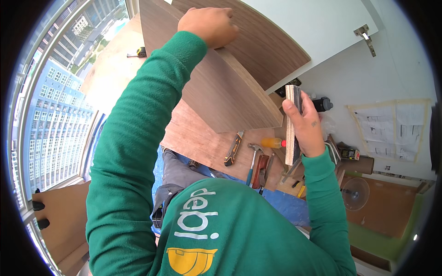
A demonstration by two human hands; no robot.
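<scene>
Right hand [307,120] out right, fingers clamped on plywood block [290,131], just right of wood-grain board's [225,94] near corner! Left hand [207,26] far, over board's edge; finger grip hidden, can't tell. Hammer [252,162], utility knife [234,149] lying nearer.

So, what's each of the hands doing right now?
Left hand: curled at the wood-grain panel; grip can't be told.
Right hand: closed on a plywood block.

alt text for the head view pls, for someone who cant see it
A person's right hand holds a plywood block; the left hand is at the edge of a brown panel. A knife, a hammer and a bottle are nearby, with buildings outside a window at left.
</scene>
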